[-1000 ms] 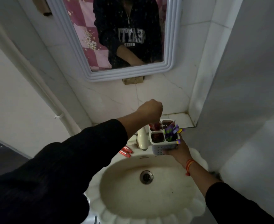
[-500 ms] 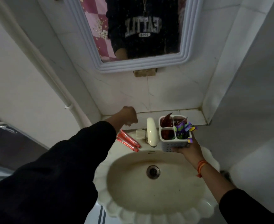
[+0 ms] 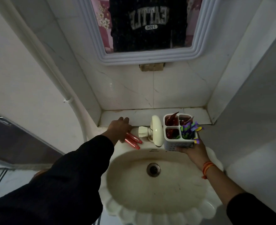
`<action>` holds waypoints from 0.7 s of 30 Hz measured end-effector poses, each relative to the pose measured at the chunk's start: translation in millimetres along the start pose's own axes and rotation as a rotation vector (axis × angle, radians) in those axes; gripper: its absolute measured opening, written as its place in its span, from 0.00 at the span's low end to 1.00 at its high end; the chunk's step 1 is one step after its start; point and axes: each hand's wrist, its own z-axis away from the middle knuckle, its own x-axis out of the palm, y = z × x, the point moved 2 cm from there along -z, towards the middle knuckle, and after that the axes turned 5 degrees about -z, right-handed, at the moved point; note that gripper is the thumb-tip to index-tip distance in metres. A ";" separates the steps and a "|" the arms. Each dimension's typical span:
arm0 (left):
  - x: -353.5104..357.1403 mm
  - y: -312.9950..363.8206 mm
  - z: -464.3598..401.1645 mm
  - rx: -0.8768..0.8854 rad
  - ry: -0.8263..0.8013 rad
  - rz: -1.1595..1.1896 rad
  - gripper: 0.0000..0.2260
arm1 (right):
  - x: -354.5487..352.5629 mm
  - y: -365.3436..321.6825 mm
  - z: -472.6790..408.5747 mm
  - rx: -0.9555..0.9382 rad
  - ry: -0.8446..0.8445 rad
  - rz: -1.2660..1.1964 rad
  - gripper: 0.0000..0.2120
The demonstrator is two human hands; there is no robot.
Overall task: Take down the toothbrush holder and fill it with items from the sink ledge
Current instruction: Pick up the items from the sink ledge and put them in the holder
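While right hand (image 3: 193,151) cups holder (image 3: 179,132), left hand (image 3: 119,129) touches red tubes (image 3: 134,140).

Perforated white plastic holder (image 3: 179,144) — glossy (stained) ceramic sink (image 3: 158,213).

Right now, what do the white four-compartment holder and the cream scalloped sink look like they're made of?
White four-compartment holder: probably moulded plastic, matte, judging by its thin walls and the perforated holes low on its side. Cream scalloped sink: likely glazed ceramic, with a smooth, thick, fluted rim, though the bowl's glaze looks dulled and stained.
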 end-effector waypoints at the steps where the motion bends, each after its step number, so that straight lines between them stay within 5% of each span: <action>1: 0.1 -1.9 0.3 0.008 0.014 -0.018 0.30 | -0.1 -0.1 0.1 0.002 0.000 -0.003 0.41; 11: -4.1 -15.3 -4.2 -0.005 -0.059 0.061 0.19 | 0.4 2.1 -1.4 0.028 -0.002 -0.013 0.39; 21: -2.1 -28.8 0.7 -0.100 0.052 0.297 0.12 | 1.5 -0.6 1.4 0.062 0.012 0.007 0.36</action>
